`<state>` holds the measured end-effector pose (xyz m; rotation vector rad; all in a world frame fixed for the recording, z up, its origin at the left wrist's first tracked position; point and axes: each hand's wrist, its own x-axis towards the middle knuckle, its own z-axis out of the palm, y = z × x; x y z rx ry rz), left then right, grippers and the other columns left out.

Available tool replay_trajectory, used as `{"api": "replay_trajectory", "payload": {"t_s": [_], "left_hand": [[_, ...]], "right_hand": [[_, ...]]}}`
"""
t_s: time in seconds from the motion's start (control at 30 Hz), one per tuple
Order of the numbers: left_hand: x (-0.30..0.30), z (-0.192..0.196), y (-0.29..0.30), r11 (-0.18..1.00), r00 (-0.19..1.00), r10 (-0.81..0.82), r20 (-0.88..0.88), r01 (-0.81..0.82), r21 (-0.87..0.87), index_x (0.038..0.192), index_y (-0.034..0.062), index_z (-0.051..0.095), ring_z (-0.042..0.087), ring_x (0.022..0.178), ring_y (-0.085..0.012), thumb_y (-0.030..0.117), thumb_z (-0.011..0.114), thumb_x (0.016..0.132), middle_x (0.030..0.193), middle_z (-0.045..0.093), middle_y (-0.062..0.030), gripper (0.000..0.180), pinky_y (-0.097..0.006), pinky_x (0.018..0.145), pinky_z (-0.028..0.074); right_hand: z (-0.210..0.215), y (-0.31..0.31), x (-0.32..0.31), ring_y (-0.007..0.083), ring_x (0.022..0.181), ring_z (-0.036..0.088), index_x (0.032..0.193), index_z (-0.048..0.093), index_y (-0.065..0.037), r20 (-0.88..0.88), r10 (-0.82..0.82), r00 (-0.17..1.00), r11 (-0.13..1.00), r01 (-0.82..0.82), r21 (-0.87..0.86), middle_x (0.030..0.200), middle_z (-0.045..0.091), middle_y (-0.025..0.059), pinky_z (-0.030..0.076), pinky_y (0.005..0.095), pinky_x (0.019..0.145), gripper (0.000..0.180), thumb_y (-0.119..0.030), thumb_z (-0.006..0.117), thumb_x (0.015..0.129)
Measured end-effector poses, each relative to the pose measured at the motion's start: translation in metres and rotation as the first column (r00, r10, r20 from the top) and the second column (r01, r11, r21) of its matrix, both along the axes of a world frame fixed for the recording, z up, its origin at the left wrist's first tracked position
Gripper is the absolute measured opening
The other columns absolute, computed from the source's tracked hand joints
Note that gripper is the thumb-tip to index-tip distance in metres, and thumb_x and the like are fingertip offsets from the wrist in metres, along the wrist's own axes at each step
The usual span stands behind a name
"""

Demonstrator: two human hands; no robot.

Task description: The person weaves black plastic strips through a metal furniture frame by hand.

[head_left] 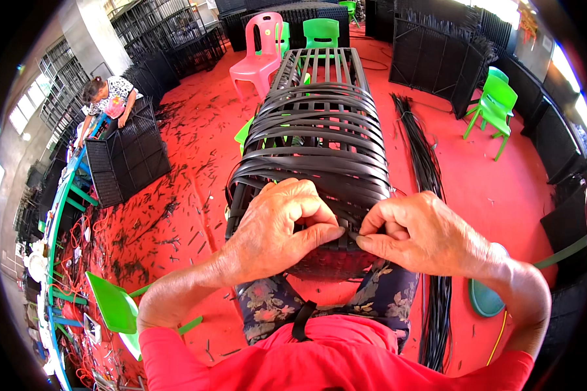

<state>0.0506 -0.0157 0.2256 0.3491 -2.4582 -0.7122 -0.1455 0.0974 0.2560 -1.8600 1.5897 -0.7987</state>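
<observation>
In front of me stands a long black slatted frame [319, 68], with flat black strips [313, 133] wound across it in loose, curving bands. At its near end my left hand [284, 221] is closed, thumb and forefinger pinched on a black strip. Close beside it, to the right, my right hand [417, 231] pinches at the same narrow spot, its fingers curled in. The small gap between my thumbs shows dark strip, partly hidden by the fingers.
A bundle of long black strips [421, 146] lies on the red floor [496, 215] to the right. Green chairs [496, 104] and a pink chair [261, 55] stand around. At left, another person [111, 98] leans over a black woven panel [127, 153]; cut scraps litter the floor.
</observation>
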Motion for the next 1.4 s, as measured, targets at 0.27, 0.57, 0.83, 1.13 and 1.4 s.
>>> {"api": "replay_trajectory", "payload": {"t_s": [0.27,0.57,0.83,1.13,1.4], "left_hand": [[-0.004,0.010,-0.011,0.998,0.985,-0.048,0.168,0.055,-0.038,0.074,0.0033,0.062,0.052,0.066,-0.0206,0.021,0.069,0.080,0.067,0.052,-0.0056,0.020,-0.033,0.061,0.040],[-0.007,0.003,-0.015,0.993,0.984,-0.116,0.137,0.117,-0.001,0.073,0.0026,0.061,0.052,0.064,-0.0206,0.022,0.065,0.083,0.066,0.052,-0.0063,0.022,-0.034,0.059,0.040],[-0.002,0.007,-0.018,0.987,0.967,-0.157,0.201,0.162,-0.006,0.068,0.0034,0.060,0.055,0.069,-0.0266,0.026,0.063,0.081,0.067,0.053,-0.0074,0.026,-0.040,0.062,0.041],[0.041,-0.006,-0.003,0.938,0.979,0.143,-0.146,-0.181,-0.295,0.090,0.0096,0.062,0.056,0.087,-0.0248,0.020,0.065,0.084,0.087,0.059,-0.0051,0.012,-0.035,0.082,0.039],[0.050,-0.009,-0.011,0.973,0.976,0.184,-0.120,-0.198,-0.118,0.075,0.0085,0.055,0.051,0.085,-0.0270,0.041,0.075,0.073,0.081,0.052,-0.0058,0.038,-0.039,0.080,0.037]], "right_hand": [[0.003,-0.015,0.007,0.0188,0.048,0.061,0.077,0.067,0.002,-0.091,0.020,0.996,0.995,-0.011,0.099,0.052,0.058,0.0141,0.048,0.0353,0.047,0.022,-0.015,0.053,0.080],[0.007,-0.020,0.007,0.0171,0.062,0.063,0.092,0.068,0.001,-0.041,-0.079,0.996,0.902,0.089,0.423,0.069,0.064,0.0148,0.048,0.0337,0.059,0.030,-0.026,0.058,0.081],[-0.017,0.002,0.015,0.0272,0.050,0.053,0.081,0.062,-0.006,-0.414,0.002,0.910,0.929,-0.155,-0.335,0.058,0.050,0.0080,0.041,0.0377,0.046,0.012,-0.017,0.057,0.079],[-0.023,0.024,0.022,0.0149,0.056,0.047,0.086,0.065,-0.008,-0.619,-0.259,0.741,0.754,-0.245,-0.609,0.068,0.042,-0.0001,0.031,0.0310,0.053,0.024,-0.015,0.073,0.065],[-0.035,-0.004,0.043,0.0190,0.078,0.052,0.085,0.065,-0.011,-0.472,-0.233,0.850,0.714,-0.181,-0.677,0.091,0.052,0.0009,0.039,0.0357,0.066,0.035,-0.024,0.079,0.056]]}}
